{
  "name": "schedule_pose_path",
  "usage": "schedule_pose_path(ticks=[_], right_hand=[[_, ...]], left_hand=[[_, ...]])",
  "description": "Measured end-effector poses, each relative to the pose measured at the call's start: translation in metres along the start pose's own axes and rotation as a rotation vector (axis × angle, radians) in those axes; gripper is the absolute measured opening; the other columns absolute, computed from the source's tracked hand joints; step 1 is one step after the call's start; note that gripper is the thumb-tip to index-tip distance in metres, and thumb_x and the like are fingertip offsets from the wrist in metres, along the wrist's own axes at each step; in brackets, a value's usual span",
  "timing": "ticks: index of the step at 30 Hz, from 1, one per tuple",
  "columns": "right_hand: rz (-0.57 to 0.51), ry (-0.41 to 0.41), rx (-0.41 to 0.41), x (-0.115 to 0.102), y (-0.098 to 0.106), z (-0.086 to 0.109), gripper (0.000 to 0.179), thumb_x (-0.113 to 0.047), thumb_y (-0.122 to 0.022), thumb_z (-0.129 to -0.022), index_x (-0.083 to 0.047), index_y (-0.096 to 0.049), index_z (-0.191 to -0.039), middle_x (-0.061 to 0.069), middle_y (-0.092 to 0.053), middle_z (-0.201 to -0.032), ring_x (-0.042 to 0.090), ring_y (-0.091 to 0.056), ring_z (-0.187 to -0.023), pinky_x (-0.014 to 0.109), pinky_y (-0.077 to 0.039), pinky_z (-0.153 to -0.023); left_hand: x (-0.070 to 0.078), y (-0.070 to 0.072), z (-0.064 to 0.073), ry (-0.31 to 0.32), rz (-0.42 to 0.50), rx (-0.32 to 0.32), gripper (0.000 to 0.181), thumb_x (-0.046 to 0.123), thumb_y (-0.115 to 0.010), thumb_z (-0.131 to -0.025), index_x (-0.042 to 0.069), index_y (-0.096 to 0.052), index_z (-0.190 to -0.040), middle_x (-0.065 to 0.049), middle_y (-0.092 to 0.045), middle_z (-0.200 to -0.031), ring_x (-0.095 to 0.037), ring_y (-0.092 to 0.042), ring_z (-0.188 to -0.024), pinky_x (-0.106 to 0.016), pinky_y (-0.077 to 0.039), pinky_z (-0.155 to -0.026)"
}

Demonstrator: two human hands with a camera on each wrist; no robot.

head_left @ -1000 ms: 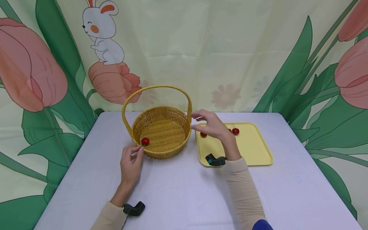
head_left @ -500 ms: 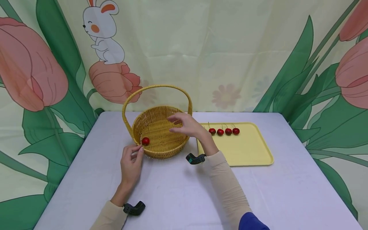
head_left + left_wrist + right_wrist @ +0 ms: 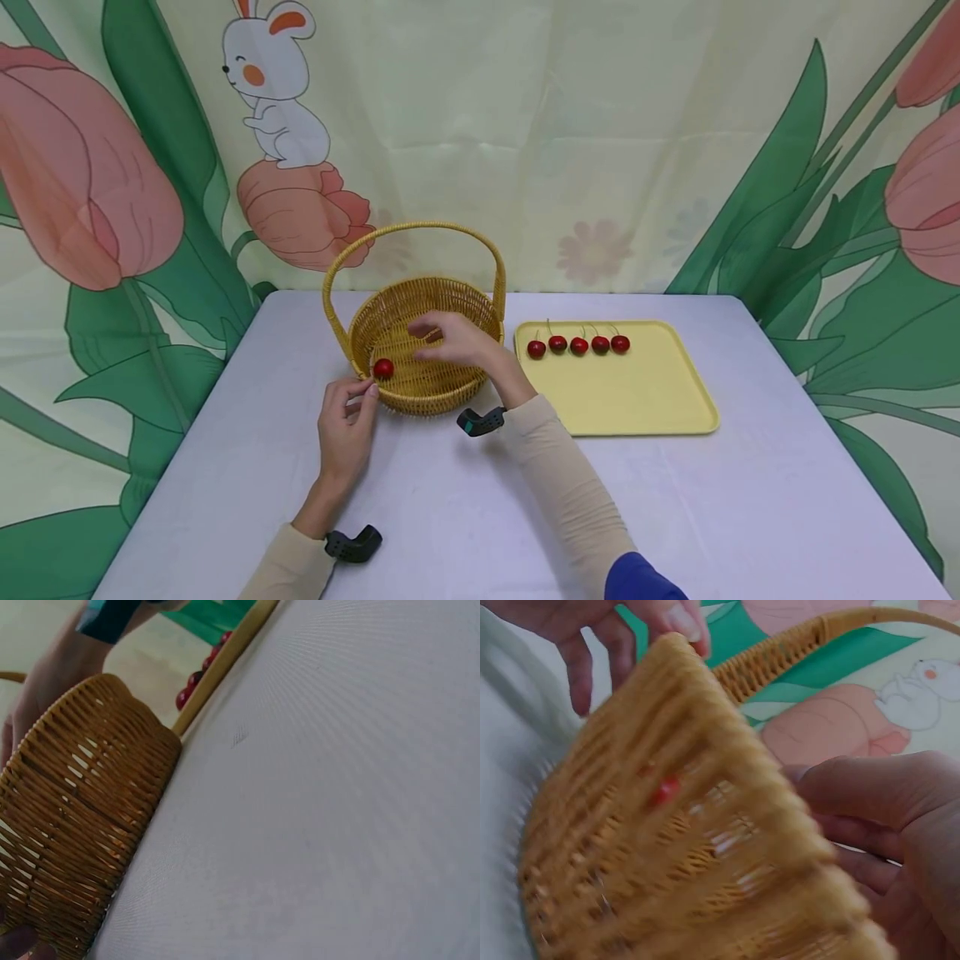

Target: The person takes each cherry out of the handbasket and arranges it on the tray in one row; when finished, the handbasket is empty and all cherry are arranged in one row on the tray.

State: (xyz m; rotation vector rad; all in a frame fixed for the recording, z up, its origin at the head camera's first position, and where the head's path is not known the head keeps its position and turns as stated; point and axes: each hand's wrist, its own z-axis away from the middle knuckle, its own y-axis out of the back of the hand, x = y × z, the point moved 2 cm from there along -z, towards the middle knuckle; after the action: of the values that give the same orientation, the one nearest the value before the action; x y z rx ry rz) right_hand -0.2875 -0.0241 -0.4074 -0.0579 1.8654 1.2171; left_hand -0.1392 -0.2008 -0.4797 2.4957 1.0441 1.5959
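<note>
A yellow wicker basket (image 3: 420, 404) with a tall arched handle stands on the table, one dark red cherry (image 3: 383, 368) inside near its front-left wall. My left hand (image 3: 347, 433) pinches the basket's front-left rim between thumb and fingers. Over the basket's interior reaches my right hand (image 3: 453, 340), thumb and fingers apart and loosely bent, with nothing seen between them. In the right wrist view, its thumb (image 3: 885, 787) shows beyond the rim, and the cherry (image 3: 664, 790) shows red through the weave. The left wrist view catches mostly the basket's outer wall (image 3: 82, 802).
Right of the basket lies a yellow tray (image 3: 637, 400) with several stemmed cherries (image 3: 579, 346) in a row along its far side. A pale cloth covers the table (image 3: 450, 500). Behind it hangs a curtain (image 3: 600, 150) printed with tulips and a rabbit.
My right hand has moved left from beside the basket's right rim to over its interior, uncovering the row of cherries on the tray. The left hand keeps its grip on the rim.
</note>
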Motion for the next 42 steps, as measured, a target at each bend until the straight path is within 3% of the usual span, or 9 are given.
schedule_pose_path(ticks=[7,15,24,29,34,42], right_hand=[[-0.026,-0.012,-0.070,-0.006,-0.020,-0.013,0.049,-0.017,-0.073,-0.092,-0.002,-0.058,-0.136,0.014,-0.064,-0.135,0.028,-0.062,-0.123,0.038,-0.051,-0.106],[0.091,-0.014,-0.139,-0.015,-0.034,-0.029,0.046,-0.016,-0.072,-0.093,-0.004,-0.060,-0.135,0.010,-0.064,-0.134,0.023,-0.063,-0.121,0.032,-0.052,-0.103],[0.265,0.058,-0.256,-0.016,-0.049,-0.034,0.041,-0.011,-0.069,-0.095,-0.012,-0.063,-0.135,0.004,-0.062,-0.138,0.018,-0.056,-0.129,0.028,-0.047,-0.109],[0.280,0.052,-0.306,-0.014,-0.053,-0.034,0.038,-0.009,-0.067,-0.095,-0.013,-0.065,-0.133,0.002,-0.064,-0.133,0.016,-0.059,-0.123,0.025,-0.049,-0.104],[0.268,0.023,-0.322,-0.014,-0.054,-0.033,0.035,-0.006,-0.067,-0.094,-0.012,-0.067,-0.129,0.003,-0.067,-0.126,0.013,-0.063,-0.113,0.021,-0.052,-0.096],[0.282,-0.003,-0.301,-0.015,-0.051,-0.029,0.037,-0.012,-0.066,-0.096,-0.012,-0.064,-0.133,0.004,-0.062,-0.133,0.014,-0.060,-0.115,0.024,-0.052,-0.097]], left_hand=[[-0.001,-0.001,0.000,0.005,0.017,-0.005,0.024,0.019,-0.063,-0.099,0.000,-0.066,-0.114,-0.007,-0.059,-0.114,-0.001,-0.052,-0.108,-0.005,-0.045,-0.083],[-0.002,0.000,-0.001,0.002,0.000,0.005,0.025,0.021,-0.063,-0.099,0.001,-0.067,-0.114,-0.007,-0.059,-0.113,-0.004,-0.054,-0.107,-0.004,-0.045,-0.083],[-0.002,0.000,-0.001,-0.024,0.010,0.008,0.023,0.017,-0.064,-0.099,-0.001,-0.066,-0.113,-0.009,-0.059,-0.113,-0.001,-0.053,-0.106,-0.005,-0.046,-0.082],[-0.001,0.000,-0.001,-0.018,0.018,0.007,0.022,0.016,-0.064,-0.098,0.000,-0.067,-0.113,-0.010,-0.059,-0.113,0.000,-0.052,-0.106,-0.006,-0.046,-0.083],[0.000,0.000,-0.001,-0.018,0.018,0.005,0.022,0.016,-0.063,-0.098,0.000,-0.067,-0.113,-0.010,-0.059,-0.114,0.000,-0.052,-0.107,-0.006,-0.046,-0.083],[0.000,0.000,0.000,-0.019,0.007,0.005,0.022,0.016,-0.063,-0.099,0.000,-0.066,-0.113,-0.010,-0.059,-0.113,0.000,-0.052,-0.106,-0.006,-0.046,-0.083]])
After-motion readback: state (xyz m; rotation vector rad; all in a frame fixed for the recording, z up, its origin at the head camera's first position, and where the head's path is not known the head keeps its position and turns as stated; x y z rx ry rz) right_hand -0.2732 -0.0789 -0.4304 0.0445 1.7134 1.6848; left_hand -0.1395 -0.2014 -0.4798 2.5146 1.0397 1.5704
